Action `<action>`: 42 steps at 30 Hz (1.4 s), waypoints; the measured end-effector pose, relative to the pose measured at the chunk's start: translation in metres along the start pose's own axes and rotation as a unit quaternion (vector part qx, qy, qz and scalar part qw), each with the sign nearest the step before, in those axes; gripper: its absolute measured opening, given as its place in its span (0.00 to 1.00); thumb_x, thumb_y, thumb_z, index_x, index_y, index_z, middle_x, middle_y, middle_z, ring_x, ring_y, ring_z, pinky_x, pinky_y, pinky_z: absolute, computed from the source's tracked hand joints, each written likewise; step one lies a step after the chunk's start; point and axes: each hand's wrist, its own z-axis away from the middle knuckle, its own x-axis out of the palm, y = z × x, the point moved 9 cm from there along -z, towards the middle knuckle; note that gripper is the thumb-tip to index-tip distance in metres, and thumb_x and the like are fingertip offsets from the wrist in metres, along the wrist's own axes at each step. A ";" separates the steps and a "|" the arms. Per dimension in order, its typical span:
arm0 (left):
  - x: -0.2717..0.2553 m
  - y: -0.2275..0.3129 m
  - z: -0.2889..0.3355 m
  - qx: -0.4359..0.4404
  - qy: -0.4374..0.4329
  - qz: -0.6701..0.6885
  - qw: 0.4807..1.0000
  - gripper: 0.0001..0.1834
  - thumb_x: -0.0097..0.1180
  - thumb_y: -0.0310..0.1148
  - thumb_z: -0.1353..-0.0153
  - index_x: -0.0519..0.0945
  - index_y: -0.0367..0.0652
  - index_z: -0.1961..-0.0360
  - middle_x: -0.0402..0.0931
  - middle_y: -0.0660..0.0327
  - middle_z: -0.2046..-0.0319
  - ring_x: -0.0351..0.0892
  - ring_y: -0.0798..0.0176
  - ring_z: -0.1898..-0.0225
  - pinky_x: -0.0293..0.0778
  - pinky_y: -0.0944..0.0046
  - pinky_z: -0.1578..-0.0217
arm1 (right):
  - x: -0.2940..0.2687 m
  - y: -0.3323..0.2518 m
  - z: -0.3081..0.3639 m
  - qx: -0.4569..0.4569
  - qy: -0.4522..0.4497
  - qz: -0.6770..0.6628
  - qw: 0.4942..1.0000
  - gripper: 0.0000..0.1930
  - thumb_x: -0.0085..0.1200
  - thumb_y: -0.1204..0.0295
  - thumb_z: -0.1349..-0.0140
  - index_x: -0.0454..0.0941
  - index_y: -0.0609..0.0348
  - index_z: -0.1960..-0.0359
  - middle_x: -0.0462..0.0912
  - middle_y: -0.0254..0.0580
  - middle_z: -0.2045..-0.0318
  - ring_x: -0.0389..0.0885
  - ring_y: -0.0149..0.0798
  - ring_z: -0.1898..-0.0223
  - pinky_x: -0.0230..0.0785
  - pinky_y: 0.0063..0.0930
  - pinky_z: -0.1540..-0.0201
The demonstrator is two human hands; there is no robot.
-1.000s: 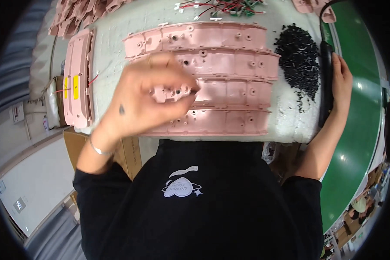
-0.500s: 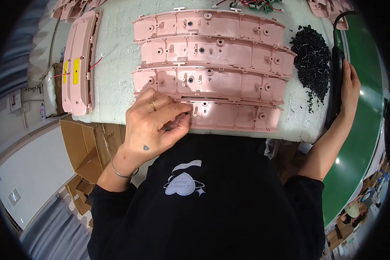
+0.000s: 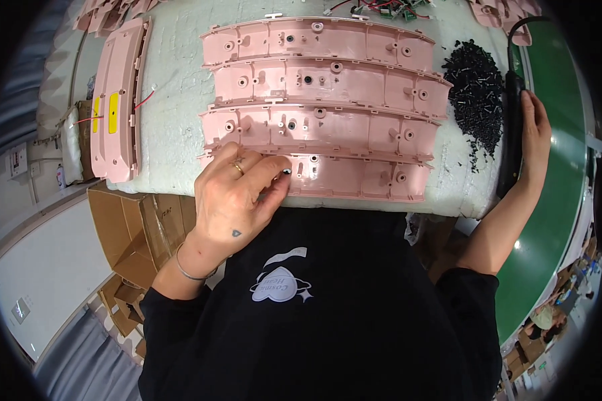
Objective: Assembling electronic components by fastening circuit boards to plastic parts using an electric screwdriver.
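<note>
While the left grip [image 3: 237, 190] pinches a small dark piece [image 3: 286, 171], thumb and forefinger nearly together, the nearest pink panel [image 3: 381, 179] lies beneath them. Right grip [image 3: 536, 137] touches a black bar [image 3: 512, 127]; closure unclear.

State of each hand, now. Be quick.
Left hand: closed, pinching a small dark piece over the nearest pink shell.
Right hand: against the black tool; whether closed around it, cannot be told.

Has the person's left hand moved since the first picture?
Yes. Judged against the four pink plastic shells, the left hand has moved toward the person's body, and is now at the nearest shell.
</note>
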 end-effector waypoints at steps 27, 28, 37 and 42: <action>-0.007 0.042 -0.022 0.126 0.034 0.134 0.982 0.10 0.63 0.18 0.61 0.80 0.37 0.73 0.74 0.60 0.77 0.68 0.57 0.74 0.65 0.63 0.75 | -0.028 -0.082 0.077 -0.006 -0.118 -0.543 0.832 0.35 0.57 0.70 0.50 0.59 0.65 0.39 0.63 0.34 0.73 0.64 0.30 0.71 0.61 0.23 0.68; -0.005 0.047 -0.025 0.137 0.037 0.143 0.979 0.10 0.63 0.18 0.61 0.80 0.37 0.73 0.74 0.59 0.76 0.69 0.56 0.74 0.66 0.63 0.74 | -0.022 -0.085 0.078 -0.004 -0.166 -0.558 0.813 0.34 0.56 0.70 0.50 0.60 0.64 0.40 0.63 0.33 0.74 0.63 0.30 0.72 0.60 0.23 0.69; 0.000 0.059 -0.037 0.171 0.043 0.145 0.974 0.12 0.64 0.19 0.62 0.80 0.38 0.72 0.76 0.59 0.71 0.73 0.55 0.68 0.71 0.61 0.69 | -0.043 -0.146 0.114 -0.171 -0.083 -0.513 0.837 0.28 0.52 0.70 0.47 0.63 0.56 0.42 0.64 0.30 0.79 0.63 0.26 0.78 0.59 0.25 0.68; 0.008 0.064 -0.038 0.176 0.025 0.154 0.972 0.11 0.65 0.20 0.62 0.79 0.38 0.73 0.76 0.59 0.70 0.74 0.54 0.66 0.71 0.61 0.69 | -0.031 -0.127 0.118 -0.164 0.018 -0.500 0.850 0.11 0.44 0.70 0.39 0.70 0.56 0.55 0.61 0.28 0.84 0.59 0.26 0.84 0.57 0.25 0.74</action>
